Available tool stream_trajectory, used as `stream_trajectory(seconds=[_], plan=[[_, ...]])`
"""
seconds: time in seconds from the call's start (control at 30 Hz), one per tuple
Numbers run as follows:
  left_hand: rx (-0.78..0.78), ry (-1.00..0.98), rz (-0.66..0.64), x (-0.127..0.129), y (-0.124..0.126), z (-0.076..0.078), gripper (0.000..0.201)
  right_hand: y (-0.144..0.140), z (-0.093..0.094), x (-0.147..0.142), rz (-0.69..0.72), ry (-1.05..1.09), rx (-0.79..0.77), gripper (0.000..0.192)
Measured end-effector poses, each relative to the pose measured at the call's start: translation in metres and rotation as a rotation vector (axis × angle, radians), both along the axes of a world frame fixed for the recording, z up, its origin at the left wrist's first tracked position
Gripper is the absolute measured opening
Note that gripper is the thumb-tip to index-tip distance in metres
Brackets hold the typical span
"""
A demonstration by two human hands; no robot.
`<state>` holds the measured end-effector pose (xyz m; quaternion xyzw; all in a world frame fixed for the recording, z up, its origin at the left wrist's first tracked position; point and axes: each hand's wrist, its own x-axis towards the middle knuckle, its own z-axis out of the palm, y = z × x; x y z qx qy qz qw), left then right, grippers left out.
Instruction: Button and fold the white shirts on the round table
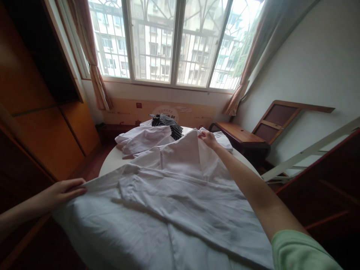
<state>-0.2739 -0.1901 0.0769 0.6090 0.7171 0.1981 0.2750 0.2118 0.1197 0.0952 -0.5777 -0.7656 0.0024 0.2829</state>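
Observation:
A large white garment (180, 202) is spread across the front of the round white table (108, 162), with creases and what looks like a long sleeve lying over it. My left hand (69, 190) pinches its edge at the left, beyond the table's rim. Farther forward, my right hand (207, 138) grips a raised corner of the same cloth between thumb and fingers. Behind it lie a crumpled pile of white clothes (147, 138) and a black-and-white striped cloth (168, 123). More white cloth (223, 140) lies just right of my right hand.
A wooden bench or low table (239, 132) stands at the right under the wall, with a wooden frame panel (278, 116) beside it. A pale ladder-like rail (309, 150) slants at the far right. Orange cabinets (67, 138) line the left. A barred window (174, 41) is ahead.

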Motion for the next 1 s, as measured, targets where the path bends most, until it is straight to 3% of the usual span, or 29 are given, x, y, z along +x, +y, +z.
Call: stream_trajectory(seconds=[0.07, 0.2, 0.4, 0.57, 0.73, 0.87, 1.0], plan=[[0.048, 0.135, -0.072, 0.006, 0.022, 0.021, 0.050, -0.004, 0.008, 0.021, -0.043, -0.013, 0.013, 0.013], [0.147, 0.513, 0.003, 0.020, 0.071, 0.049, 0.045, -0.015, 0.019, 0.065, -0.131, -0.042, 0.030, 0.014], [0.388, 0.741, 0.011, 0.062, 0.142, 0.075, 0.046, -0.023, 0.025, 0.114, -0.208, -0.071, 0.044, 0.016], [0.528, 0.871, -0.111, 0.093, 0.194, 0.076, 0.050, -0.023, 0.022, 0.134, -0.313, -0.105, 0.037, 0.014], [0.648, 0.918, -0.084, 0.113, 0.231, 0.077, 0.052, -0.021, 0.016, 0.140, -0.398, -0.095, 0.032, 0.014], [0.712, 0.874, -0.027, 0.119, 0.248, 0.072, 0.051, -0.022, 0.010, 0.137, -0.460, -0.062, 0.027, 0.015], [0.789, 0.842, 0.027, 0.123, 0.250, 0.050, 0.040, -0.033, -0.002, 0.127, -0.480, -0.083, 0.067, 0.027]])
